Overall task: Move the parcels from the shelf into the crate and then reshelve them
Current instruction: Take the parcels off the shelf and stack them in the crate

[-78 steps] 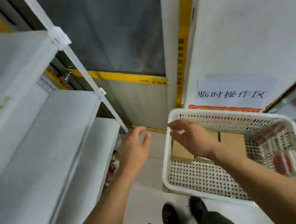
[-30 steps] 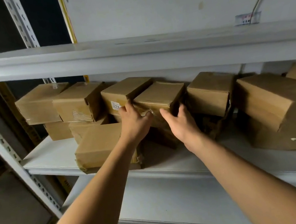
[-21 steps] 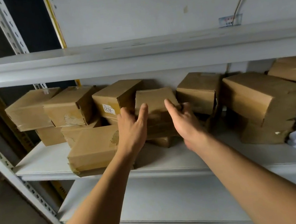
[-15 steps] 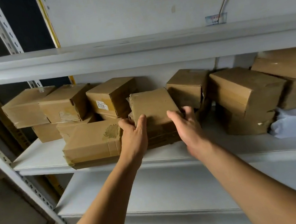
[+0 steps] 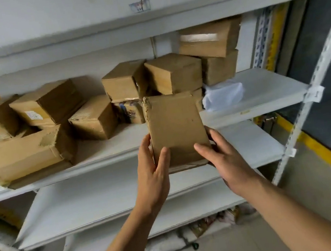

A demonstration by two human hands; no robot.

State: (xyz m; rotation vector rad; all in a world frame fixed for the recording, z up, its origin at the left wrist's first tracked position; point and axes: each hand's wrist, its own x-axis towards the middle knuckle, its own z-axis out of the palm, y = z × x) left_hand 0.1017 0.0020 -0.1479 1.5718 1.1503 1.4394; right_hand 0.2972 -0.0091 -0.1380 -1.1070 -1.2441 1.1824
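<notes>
Brown boxes crowd the white shelf (image 5: 261, 93). Both hands, left hand (image 5: 153, 174) and right hand (image 5: 226, 160), grip one parcel (image 5: 176, 128) just off its front edge. Next, I'd judge, comes carrying it to the crate, out of sight.

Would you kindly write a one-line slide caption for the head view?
Both hands, left and right, hold a cardboard parcel in front of the stocked shelf.

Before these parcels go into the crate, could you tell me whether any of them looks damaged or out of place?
The parcel held in both hands has a torn, ragged top left corner. On the shelf, the long box at the front left has crumpled, peeling tape, and the boxes lie tilted in a loose heap, not stacked square.
</notes>
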